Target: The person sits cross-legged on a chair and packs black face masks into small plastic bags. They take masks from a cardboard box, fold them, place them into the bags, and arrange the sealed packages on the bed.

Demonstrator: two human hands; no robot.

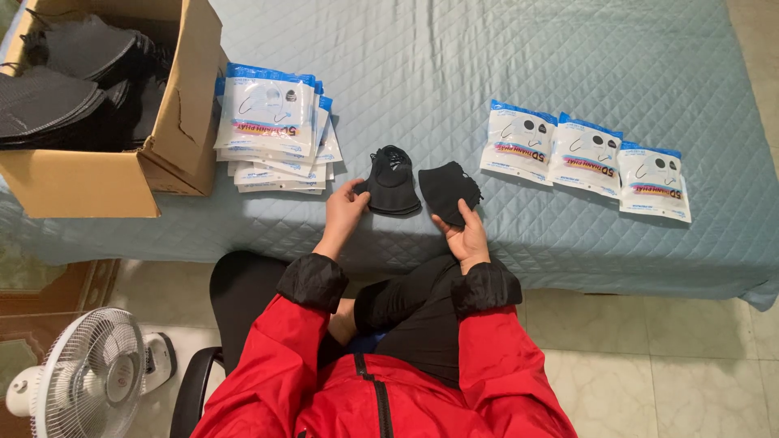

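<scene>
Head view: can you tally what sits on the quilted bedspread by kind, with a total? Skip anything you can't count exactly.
Loose black masks: 2, one in the left hand at, one in the right hand at
Sealed packets in a row: 3
Cardboard box of black masks: 1
Stack of packets: too overlapped to count
Total counted: 6

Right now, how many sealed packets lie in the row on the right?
3: left packet, middle packet, right packet, side by side on the quilted bed cover. None looks hidden.
</scene>
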